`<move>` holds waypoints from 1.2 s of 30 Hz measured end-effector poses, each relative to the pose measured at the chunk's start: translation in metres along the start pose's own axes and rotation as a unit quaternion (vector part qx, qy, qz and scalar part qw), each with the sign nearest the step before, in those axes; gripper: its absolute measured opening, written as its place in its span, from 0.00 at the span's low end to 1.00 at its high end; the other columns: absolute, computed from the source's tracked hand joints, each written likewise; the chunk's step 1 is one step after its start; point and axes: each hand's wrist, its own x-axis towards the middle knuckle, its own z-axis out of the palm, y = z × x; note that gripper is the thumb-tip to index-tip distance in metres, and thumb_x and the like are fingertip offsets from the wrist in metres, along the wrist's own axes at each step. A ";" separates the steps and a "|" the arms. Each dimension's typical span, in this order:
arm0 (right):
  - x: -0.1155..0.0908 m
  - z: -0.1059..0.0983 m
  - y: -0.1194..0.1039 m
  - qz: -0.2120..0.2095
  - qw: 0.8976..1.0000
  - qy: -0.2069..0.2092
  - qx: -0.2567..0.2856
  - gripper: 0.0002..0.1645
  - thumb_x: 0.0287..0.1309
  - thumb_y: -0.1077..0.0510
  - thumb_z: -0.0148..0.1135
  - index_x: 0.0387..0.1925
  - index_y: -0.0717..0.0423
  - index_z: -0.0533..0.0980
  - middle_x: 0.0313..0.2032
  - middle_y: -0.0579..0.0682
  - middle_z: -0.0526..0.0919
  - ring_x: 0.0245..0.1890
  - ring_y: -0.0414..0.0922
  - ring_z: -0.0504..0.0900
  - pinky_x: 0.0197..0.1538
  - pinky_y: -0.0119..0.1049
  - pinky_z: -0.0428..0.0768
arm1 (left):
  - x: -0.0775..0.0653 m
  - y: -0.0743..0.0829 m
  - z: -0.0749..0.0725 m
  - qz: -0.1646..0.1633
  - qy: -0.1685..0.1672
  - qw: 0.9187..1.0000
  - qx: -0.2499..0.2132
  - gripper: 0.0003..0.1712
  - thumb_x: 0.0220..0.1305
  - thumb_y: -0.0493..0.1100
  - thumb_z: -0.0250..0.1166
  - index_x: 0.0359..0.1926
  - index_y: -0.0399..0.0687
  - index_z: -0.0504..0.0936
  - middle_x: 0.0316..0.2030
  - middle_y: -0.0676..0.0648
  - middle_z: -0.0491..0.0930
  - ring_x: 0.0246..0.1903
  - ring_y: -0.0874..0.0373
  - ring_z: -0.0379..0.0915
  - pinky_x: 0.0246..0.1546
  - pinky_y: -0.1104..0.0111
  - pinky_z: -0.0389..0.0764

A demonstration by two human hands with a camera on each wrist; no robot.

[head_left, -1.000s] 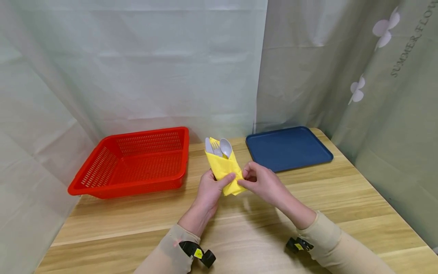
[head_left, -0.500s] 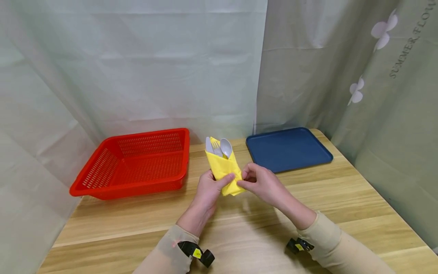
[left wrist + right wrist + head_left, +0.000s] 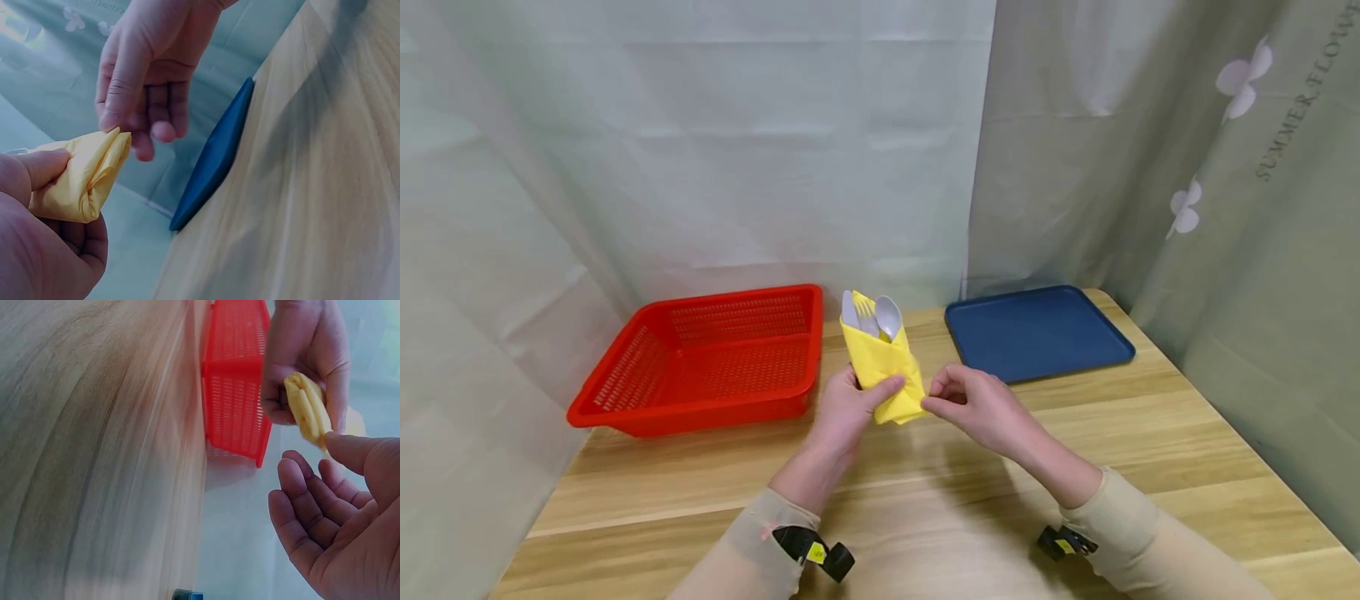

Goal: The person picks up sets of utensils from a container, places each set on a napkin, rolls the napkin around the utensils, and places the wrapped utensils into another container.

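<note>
**Right hand eases off the napkin bundle**

A moment ago both hands pinched the yellow napkin roll point(image 3: 880, 367); now the left hand point(image 3: 842, 410) alone grips it, raised above the table's point(image 3: 925, 500) middle, between red basket point(image 3: 715, 358) and blue tray point(image 3: 1037, 333). The right hand point(image 3: 977, 404), fingers loosely curled, barely brushes its lower corner, so the wrapping looks finished. Knife, fork and spoon point(image 3: 887, 315) handles stay hidden inside.

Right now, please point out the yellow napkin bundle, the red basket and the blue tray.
yellow napkin bundle point(image 3: 880, 367), head view, on its folded front.
red basket point(image 3: 700, 413), head view, on its near wall.
blue tray point(image 3: 1037, 333), head view, on its bare flat bottom.
</note>
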 end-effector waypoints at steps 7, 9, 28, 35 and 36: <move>0.003 0.002 -0.002 -0.015 0.999 0.003 -0.047 0.09 0.72 0.50 0.76 0.45 0.47 0.84 0.36 0.37 0.87 0.37 0.37 0.85 0.45 0.41 0.84 | -0.007 0.020 -0.017 -0.002 -0.001 1.000 0.018 0.30 0.68 0.43 0.80 0.67 0.43 0.82 0.58 0.43 0.87 0.53 0.46 0.87 0.55 0.58 0.89; 0.005 0.004 -0.002 -0.021 0.998 0.002 -0.061 0.09 0.72 0.50 0.76 0.47 0.46 0.85 0.37 0.36 0.88 0.38 0.36 0.85 0.47 0.41 0.85 | -0.011 0.027 -0.023 0.000 -0.002 1.000 0.024 0.29 0.69 0.43 0.80 0.67 0.43 0.81 0.57 0.42 0.87 0.53 0.46 0.88 0.54 0.58 0.89; 0.022 0.036 -0.017 -0.215 0.947 0.022 -0.237 0.23 0.68 0.50 0.80 0.59 0.53 0.87 0.50 0.47 0.92 0.50 0.46 0.91 0.51 0.46 0.88 | -0.030 0.068 -0.070 0.029 0.019 0.995 0.093 0.27 0.70 0.43 0.79 0.63 0.37 0.82 0.54 0.39 0.88 0.46 0.50 0.88 0.46 0.65 0.88; 0.029 0.049 -0.024 -0.263 0.928 0.008 -0.262 0.30 0.68 0.50 0.80 0.66 0.56 0.83 0.60 0.52 0.88 0.60 0.52 0.87 0.59 0.50 0.86 | -0.032 0.080 -0.089 0.022 0.039 0.991 0.124 0.29 0.71 0.46 0.78 0.65 0.36 0.80 0.55 0.39 0.88 0.46 0.51 0.88 0.45 0.66 0.88; 0.031 0.052 -0.025 -0.270 0.926 0.003 -0.264 0.31 0.68 0.50 0.80 0.68 0.56 0.82 0.62 0.53 0.87 0.62 0.53 0.86 0.61 0.50 0.86 | -0.032 0.082 -0.092 0.019 0.042 0.991 0.129 0.29 0.71 0.46 0.78 0.65 0.36 0.80 0.55 0.39 0.87 0.46 0.51 0.88 0.46 0.66 0.88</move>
